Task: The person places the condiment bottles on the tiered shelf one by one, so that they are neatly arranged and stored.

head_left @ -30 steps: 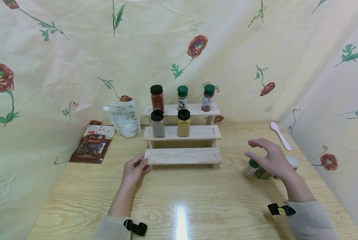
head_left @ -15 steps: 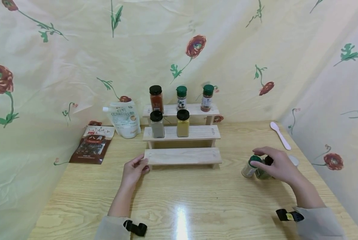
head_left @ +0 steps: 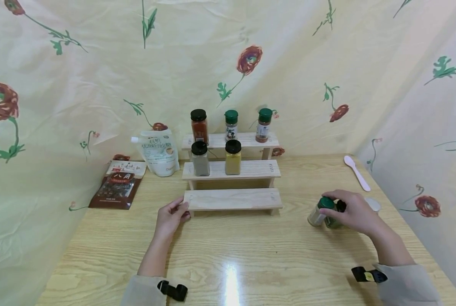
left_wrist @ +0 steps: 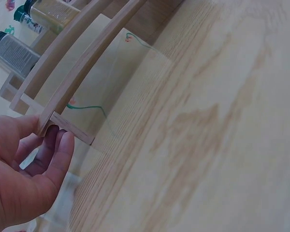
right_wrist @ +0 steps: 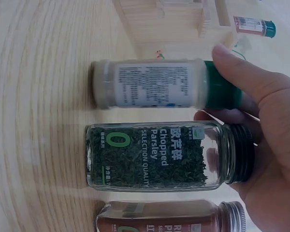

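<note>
The right hand [head_left: 352, 211] sits over a tight cluster of jars at the right of the table [head_left: 250, 255]. In the right wrist view its thumb [right_wrist: 241, 72] lies on the green cap of the white jar [right_wrist: 152, 84], while the curled fingers wrap the black lid of the parsley jar [right_wrist: 147, 155] — a grasp on the parsley jar, with the thumb brushing its neighbour. A third jar [right_wrist: 164, 217] of reddish spice stands just beside the parsley jar on the other side; all three are touching or nearly so.

The left hand [head_left: 170, 217] pinches the left end of the rack [head_left: 233, 199], thumb on top of the lowest step and fingers [left_wrist: 55, 154] under its edge. Five jars stand on the two upper steps; the lowest step is bare.

The risk lies in the crowding. If the parsley jar is lifted at a tilt, it could drag the white jar by the cap under the thumb or knock the reddish jar over, and either would roll on the smooth wood. A grip by the lid alone may also slip, or loosen the lid, since the glass body hangs free below it. On the left — any tug on the rack could rock the tall jars on its narrow steps.
</note>
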The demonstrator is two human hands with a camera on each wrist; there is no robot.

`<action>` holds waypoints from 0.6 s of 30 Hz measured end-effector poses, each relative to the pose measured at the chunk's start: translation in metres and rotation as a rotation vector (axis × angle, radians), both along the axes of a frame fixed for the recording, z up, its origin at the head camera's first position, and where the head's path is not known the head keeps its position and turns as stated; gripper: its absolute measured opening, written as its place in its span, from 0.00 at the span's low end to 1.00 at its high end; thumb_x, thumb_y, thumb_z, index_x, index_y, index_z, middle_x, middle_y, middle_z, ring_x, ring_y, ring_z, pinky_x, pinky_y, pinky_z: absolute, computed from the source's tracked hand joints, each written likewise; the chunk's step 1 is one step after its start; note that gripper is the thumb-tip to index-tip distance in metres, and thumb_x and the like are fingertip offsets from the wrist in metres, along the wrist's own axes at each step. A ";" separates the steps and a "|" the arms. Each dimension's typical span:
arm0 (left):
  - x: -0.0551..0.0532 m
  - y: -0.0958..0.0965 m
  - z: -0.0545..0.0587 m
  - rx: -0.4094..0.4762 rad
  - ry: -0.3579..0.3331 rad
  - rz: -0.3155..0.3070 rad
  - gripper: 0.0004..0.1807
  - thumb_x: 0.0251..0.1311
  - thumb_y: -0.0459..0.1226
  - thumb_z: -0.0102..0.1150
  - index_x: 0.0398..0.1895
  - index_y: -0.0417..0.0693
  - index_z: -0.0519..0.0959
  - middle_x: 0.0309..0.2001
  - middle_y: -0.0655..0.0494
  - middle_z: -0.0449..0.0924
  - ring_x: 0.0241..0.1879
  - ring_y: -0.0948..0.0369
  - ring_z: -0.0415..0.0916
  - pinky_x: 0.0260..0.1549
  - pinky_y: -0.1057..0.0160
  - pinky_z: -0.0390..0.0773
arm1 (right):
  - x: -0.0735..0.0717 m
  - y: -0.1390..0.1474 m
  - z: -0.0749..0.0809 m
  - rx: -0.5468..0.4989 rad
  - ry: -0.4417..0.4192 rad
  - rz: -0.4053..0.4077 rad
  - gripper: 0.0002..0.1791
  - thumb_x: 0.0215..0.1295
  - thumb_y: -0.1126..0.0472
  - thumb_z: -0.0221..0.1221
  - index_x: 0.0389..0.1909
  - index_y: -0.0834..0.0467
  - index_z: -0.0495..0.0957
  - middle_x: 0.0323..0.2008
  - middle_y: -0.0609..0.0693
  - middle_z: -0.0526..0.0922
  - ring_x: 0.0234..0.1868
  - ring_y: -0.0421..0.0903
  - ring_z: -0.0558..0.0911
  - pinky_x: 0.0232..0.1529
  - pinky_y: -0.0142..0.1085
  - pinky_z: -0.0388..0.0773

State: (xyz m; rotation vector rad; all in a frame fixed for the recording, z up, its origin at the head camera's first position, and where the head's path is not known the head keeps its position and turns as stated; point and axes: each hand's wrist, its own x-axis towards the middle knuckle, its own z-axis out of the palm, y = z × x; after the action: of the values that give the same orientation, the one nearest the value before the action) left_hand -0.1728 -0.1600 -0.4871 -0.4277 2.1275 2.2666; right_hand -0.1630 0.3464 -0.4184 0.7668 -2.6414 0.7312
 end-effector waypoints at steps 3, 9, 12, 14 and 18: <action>0.000 0.000 0.000 0.001 0.001 0.000 0.22 0.70 0.30 0.61 0.65 0.33 0.74 0.38 0.49 0.77 0.32 0.62 0.82 0.38 0.68 0.89 | -0.001 0.000 0.000 -0.008 0.042 -0.020 0.24 0.49 0.65 0.78 0.48 0.64 0.84 0.40 0.55 0.87 0.33 0.36 0.80 0.29 0.22 0.78; 0.000 0.000 0.000 0.007 -0.005 -0.001 0.22 0.70 0.31 0.60 0.66 0.33 0.74 0.38 0.49 0.77 0.33 0.61 0.82 0.40 0.67 0.89 | -0.005 -0.006 0.007 -0.030 0.098 -0.037 0.24 0.48 0.65 0.78 0.48 0.64 0.85 0.40 0.55 0.88 0.35 0.35 0.81 0.33 0.17 0.75; 0.000 0.000 0.001 0.006 -0.005 -0.005 0.22 0.71 0.31 0.60 0.66 0.33 0.74 0.38 0.49 0.77 0.33 0.61 0.82 0.40 0.68 0.88 | -0.009 -0.011 0.010 -0.056 0.102 -0.048 0.24 0.49 0.65 0.78 0.48 0.64 0.85 0.41 0.55 0.88 0.37 0.35 0.82 0.31 0.17 0.77; 0.000 -0.001 0.001 0.004 -0.004 -0.008 0.23 0.71 0.31 0.60 0.66 0.33 0.74 0.38 0.50 0.77 0.33 0.61 0.82 0.40 0.68 0.88 | -0.012 -0.014 0.012 -0.068 0.108 -0.063 0.24 0.49 0.65 0.78 0.49 0.63 0.85 0.41 0.55 0.88 0.40 0.36 0.82 0.37 0.16 0.76; 0.001 -0.001 0.002 0.005 -0.005 -0.009 0.23 0.71 0.31 0.60 0.66 0.33 0.73 0.38 0.50 0.77 0.34 0.61 0.82 0.40 0.68 0.88 | -0.018 -0.021 0.014 -0.087 0.124 -0.088 0.25 0.49 0.65 0.78 0.50 0.64 0.84 0.42 0.55 0.88 0.42 0.37 0.82 0.45 0.13 0.71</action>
State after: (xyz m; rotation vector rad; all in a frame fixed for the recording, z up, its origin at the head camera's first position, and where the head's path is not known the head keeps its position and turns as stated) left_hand -0.1722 -0.1607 -0.4855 -0.4220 2.1163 2.2636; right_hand -0.1805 0.3253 -0.4040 0.6457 -2.4983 0.7441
